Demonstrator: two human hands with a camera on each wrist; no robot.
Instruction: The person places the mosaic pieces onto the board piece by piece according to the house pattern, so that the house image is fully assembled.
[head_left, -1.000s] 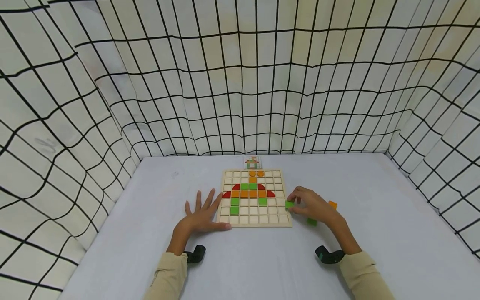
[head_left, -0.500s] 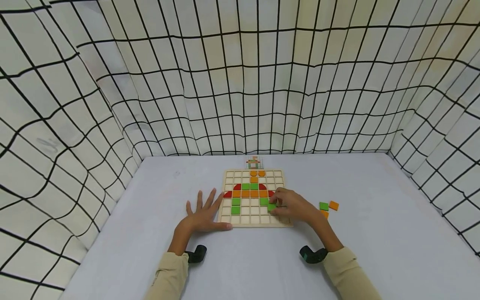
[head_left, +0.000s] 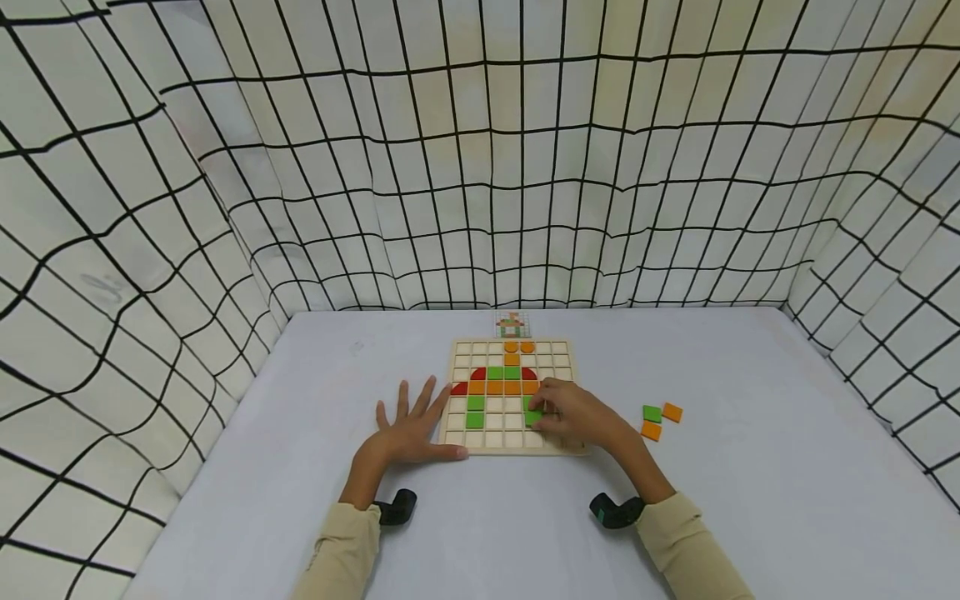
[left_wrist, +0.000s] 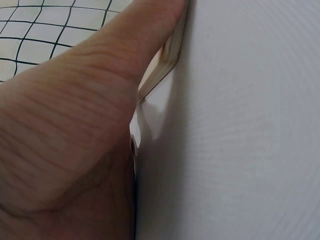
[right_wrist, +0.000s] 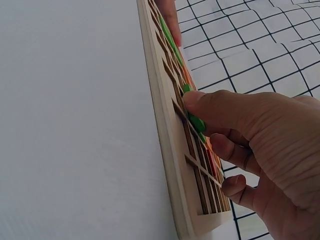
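A wooden grid board [head_left: 495,446] lies on the table, with green, orange and red tiles set in its squares. My right hand [head_left: 573,412] is over the board's right half. Between its thumb and fingertips it pinches a green square tile [right_wrist: 196,120], tilted at a square just below another green tile [head_left: 528,403]. My left hand [head_left: 408,433] lies spread at the board's left side, its thumb along the front left corner and a fingertip at the left edge. In the left wrist view the thumb [left_wrist: 150,30] overlaps the board's corner [left_wrist: 170,57].
Loose tiles lie right of the board: a green square [head_left: 652,413] and two orange squares, one nearer [head_left: 651,431] and one farther [head_left: 672,412]. A small pattern card [head_left: 512,325] sits behind the board. White walls with a black grid [head_left: 540,183] surround the table.
My right hand has moved left from beside the board to over it, carrying the green tile to a square in the right half. The left hand has stayed in place.
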